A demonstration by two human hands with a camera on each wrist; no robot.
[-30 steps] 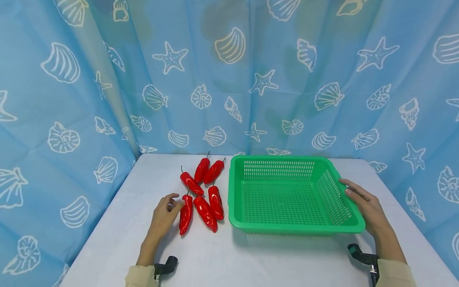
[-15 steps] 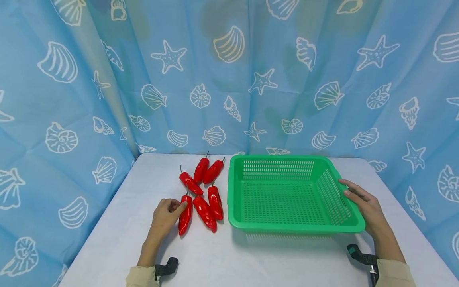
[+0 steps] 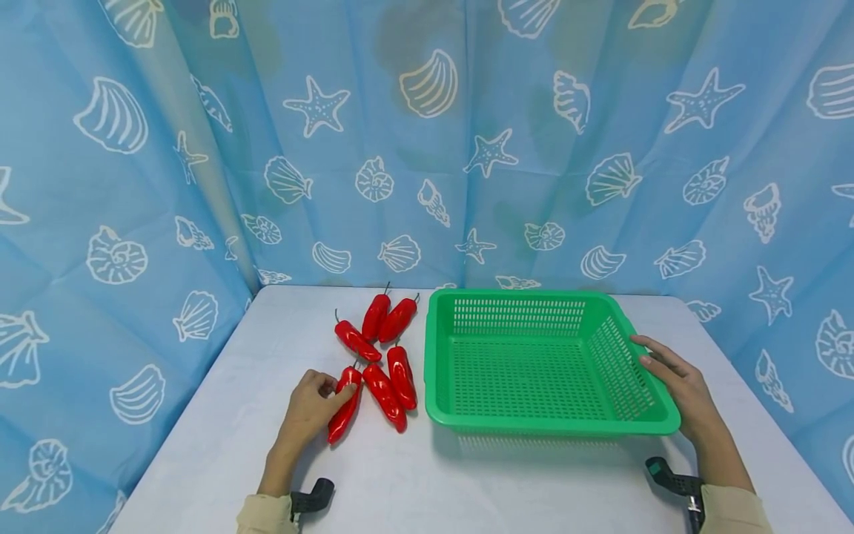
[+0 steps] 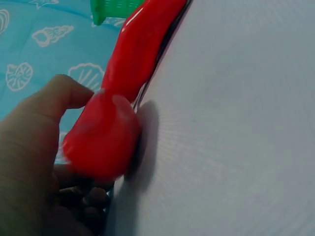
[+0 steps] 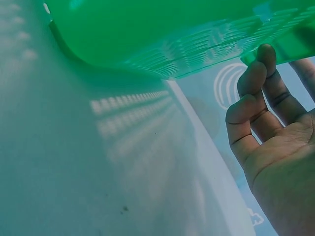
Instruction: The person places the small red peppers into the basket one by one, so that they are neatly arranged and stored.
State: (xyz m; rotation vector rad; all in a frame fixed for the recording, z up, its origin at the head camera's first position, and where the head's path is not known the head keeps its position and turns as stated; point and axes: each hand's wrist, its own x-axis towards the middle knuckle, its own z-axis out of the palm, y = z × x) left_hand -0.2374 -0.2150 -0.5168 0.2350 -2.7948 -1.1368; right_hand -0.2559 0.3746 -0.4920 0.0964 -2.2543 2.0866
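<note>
My left hand (image 3: 312, 408) pinches a glossy red chili pepper (image 3: 343, 417) near its stem end, between thumb and fingers. In the left wrist view the held pepper (image 4: 106, 140) points its blunt tip at the camera, close to the tabletop and its own shadow. Several more red chili peppers (image 3: 385, 397) lie clustered just beyond and to the right of it. At the right side, my right hand (image 3: 680, 382) holds the rim of a green plastic basket (image 3: 554, 425). From below, the right wrist view shows bent fingers (image 5: 251, 76) at the basket's outer wall.
The slotted basket stands on the white table (image 3: 507, 489), right of the peppers. A blue curtain (image 3: 414, 148) printed with shells and starfish hangs behind the table and along both sides. Black camera mounts (image 3: 313, 495) are strapped to both wrists.
My left fingers have closed on the nearest chili pepper, which has tilted, its stem end moving right and its tip left. My right hand and the basket have stayed put.
</note>
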